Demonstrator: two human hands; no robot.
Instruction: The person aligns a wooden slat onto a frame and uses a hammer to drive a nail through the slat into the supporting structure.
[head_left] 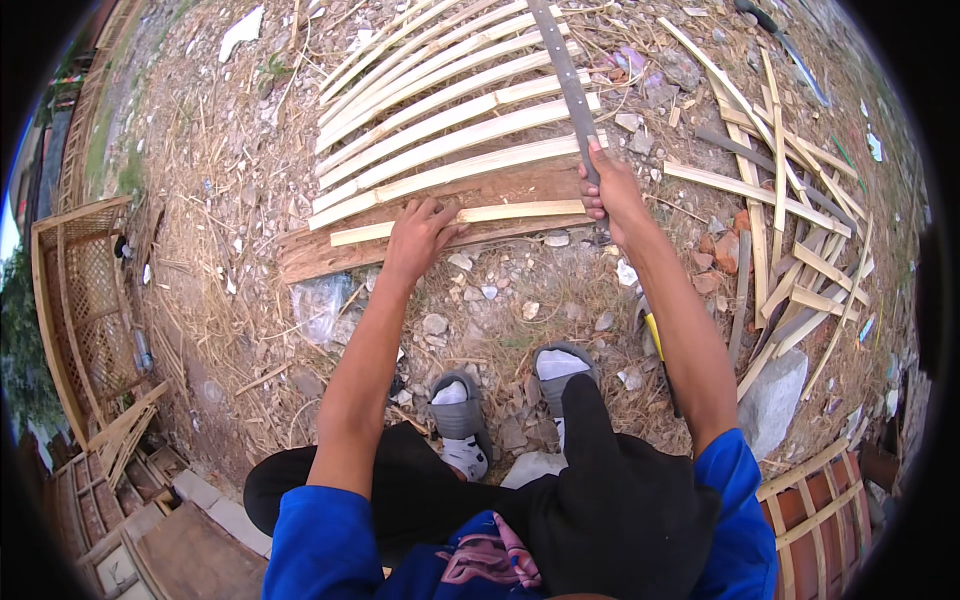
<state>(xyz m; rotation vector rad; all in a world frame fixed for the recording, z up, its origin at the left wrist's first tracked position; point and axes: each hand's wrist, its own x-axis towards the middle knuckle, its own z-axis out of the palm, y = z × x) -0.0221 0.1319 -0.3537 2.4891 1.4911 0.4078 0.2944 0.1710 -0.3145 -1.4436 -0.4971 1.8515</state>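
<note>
Several pale bamboo slats [440, 165] lie side by side, spaced apart. Across their right ends runs a dark grey strip [568, 75] dotted with nail heads. The nearest slat [525, 211] rests on a reddish-brown wooden board [300, 258]. My left hand [422, 238] is closed on this slat, left of its middle. At its right end, my right hand [612, 192] grips the near end of the dark strip, thumb on top and fingers curled around. The palm hides how strip and slat meet there.
A loose pile of slats [780, 150] lies on the right. Beyond it is a dark-handled saw [790, 50]. A yellow-and-black tool [653, 335] lies beside my right forearm, partly hidden. Stones and a clear plastic bag [320, 305] litter the ground. A lattice frame [62, 310] stands far left.
</note>
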